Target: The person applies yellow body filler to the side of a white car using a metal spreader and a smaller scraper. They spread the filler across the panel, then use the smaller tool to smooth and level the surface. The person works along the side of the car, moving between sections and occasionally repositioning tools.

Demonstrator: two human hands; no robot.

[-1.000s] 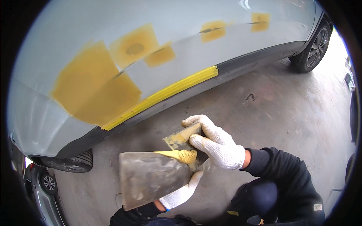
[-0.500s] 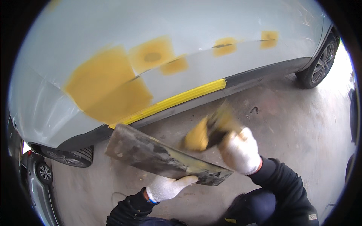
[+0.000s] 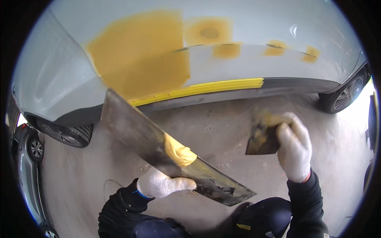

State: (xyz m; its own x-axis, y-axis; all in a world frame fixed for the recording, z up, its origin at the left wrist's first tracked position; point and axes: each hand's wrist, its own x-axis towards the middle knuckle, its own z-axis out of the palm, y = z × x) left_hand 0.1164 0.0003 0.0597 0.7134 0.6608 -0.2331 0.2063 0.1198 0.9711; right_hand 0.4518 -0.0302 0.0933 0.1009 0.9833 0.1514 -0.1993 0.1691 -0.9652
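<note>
My left hand [image 3: 158,183], in a white knit glove, grips a long, dark mixing board [image 3: 133,131] that slants across my lower view, thumb over its surface. A mound of pale yellow paste [image 3: 178,150] lies on the board's upper edge. My right hand [image 3: 294,148], also gloved, holds a small square spreader [image 3: 262,141] smeared with yellow, raised to the right of the board and apart from it. Ahead is a white car's side [image 3: 254,16] with yellow filler patches [image 3: 139,51], large at left and smaller toward the right, and yellow masking tape [image 3: 214,85] along its lower trim.
The car's wheels show at left [image 3: 65,137] and right [image 3: 345,97]. Another car [image 3: 29,178] stands at the far left. The grey concrete floor [image 3: 210,119] is below, with my bent knees [image 3: 266,214] at the lower edge.
My right hand has moved right, lifting the spreader away from the board. The paste now sits on the board, which has turned to a steeper slant. The view has shifted.
</note>
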